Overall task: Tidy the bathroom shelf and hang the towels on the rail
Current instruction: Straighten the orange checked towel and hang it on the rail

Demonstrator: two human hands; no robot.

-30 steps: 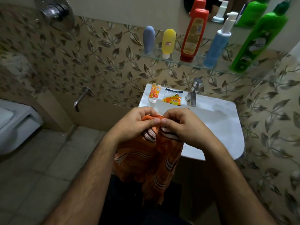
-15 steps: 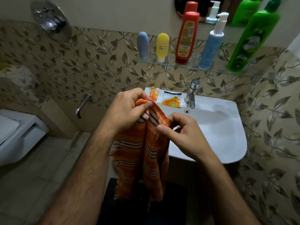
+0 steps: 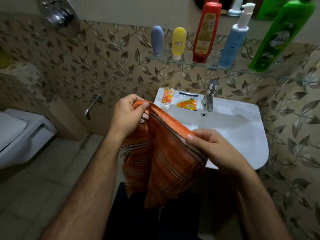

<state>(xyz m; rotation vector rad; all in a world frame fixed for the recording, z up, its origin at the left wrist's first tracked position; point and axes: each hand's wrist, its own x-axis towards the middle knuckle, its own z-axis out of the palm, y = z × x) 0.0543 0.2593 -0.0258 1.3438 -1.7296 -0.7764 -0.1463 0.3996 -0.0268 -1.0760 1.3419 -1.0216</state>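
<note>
An orange towel (image 3: 161, 163) with dark and pale stripes hangs in front of the white sink (image 3: 242, 135). My left hand (image 3: 129, 116) pinches its upper left corner, and my right hand (image 3: 213, 148) pinches the top edge further right and lower. The edge is stretched between them. On the glass shelf (image 3: 190, 61) stand a grey-blue tube (image 3: 157, 40), a yellow tube (image 3: 178, 42), a red bottle (image 3: 206, 32), a blue pump bottle (image 3: 235, 40) and a green bottle (image 3: 280, 33). No towel rail is in view.
A small orange tube (image 3: 167, 97) and an orange sachet (image 3: 187, 102) lie on the sink's back ledge beside the chrome tap (image 3: 209, 96). A toilet (image 3: 20, 134) is at the left, with a wall spout (image 3: 91, 106) and a shower valve (image 3: 58, 15) above. A dark mat (image 3: 155, 222) lies on the tiled floor.
My hands have moved apart, the left one up and left, the right one down and right. The bunched towel has opened out along its top edge.
</note>
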